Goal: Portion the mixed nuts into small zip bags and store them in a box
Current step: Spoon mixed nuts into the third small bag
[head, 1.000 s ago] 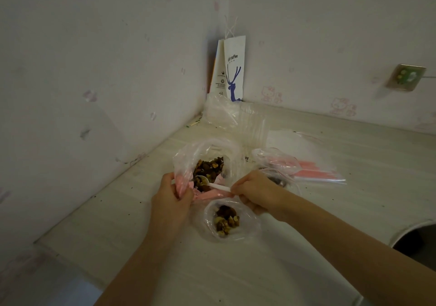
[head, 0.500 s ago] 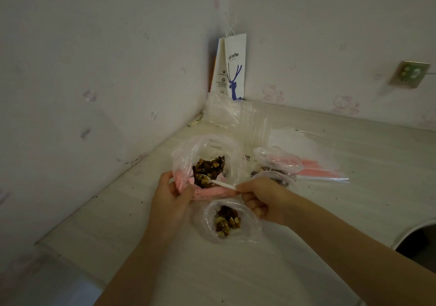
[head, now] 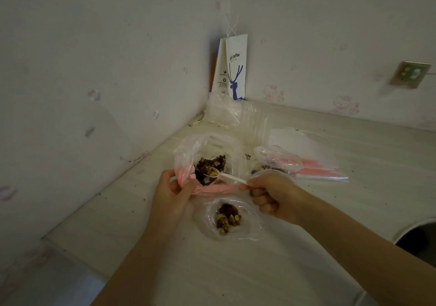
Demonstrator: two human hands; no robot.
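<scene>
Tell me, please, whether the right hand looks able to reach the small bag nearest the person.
Probably yes: the small bag lies open just beside the right hand, nothing between them, though that hand holds a spoon.

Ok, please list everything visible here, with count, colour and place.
large zip bag: 1, clear with pink strip, centre, open, mixed nuts inside
plastic spoon: 1, white, bowl inside the large bag, holding nuts
small zip bag: 1, clear, nearest, some nuts inside
second small zip bag: 1, clear, right of the large one, holds nuts
empty zip bags: stack, count unclear, clear with pink strips, right
plastic packaging: count unclear, clear, back corner
paper bag: 1, white with blue deer, in the corner
wall socket: 1, greenish, right wall
table: 1, pale wood
left hand: 1, pinches the large bag's rim
right hand: 1, grips the spoon handle
</scene>
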